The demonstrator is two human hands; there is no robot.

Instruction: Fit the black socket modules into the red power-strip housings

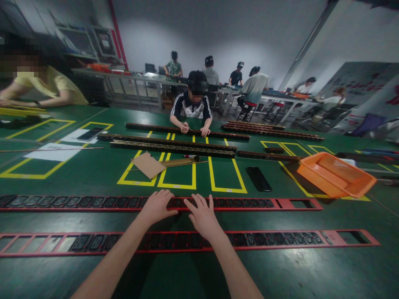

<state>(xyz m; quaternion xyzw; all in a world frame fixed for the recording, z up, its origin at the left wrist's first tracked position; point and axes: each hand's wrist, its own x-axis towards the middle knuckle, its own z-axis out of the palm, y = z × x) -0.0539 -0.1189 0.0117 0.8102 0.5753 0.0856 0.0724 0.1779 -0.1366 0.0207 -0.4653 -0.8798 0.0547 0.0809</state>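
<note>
A long red strip (282, 204) with a row of black sockets (134, 202) lies across the green table. My left hand (157, 206) rests over its middle, fingers stretched forward across the strip and thumb pointing right. Just to the right, my right hand (203, 214) reaches over the same strip with its fingers spread. Neither hand shows anything held, and both partly cover the sockets beneath them. Nearer to me, a second red strip (335, 238) runs beneath my forearms. Black sockets fill much of it, while several openings at its left end show the table through them.
An orange bin (338, 176) stands tilted at the right, with a black phone (259, 179) left of it. A cardboard piece (149, 166) lies beyond my hands, near long dark strips (174, 148). Across the table, a co-worker (191, 106) bends over another strip.
</note>
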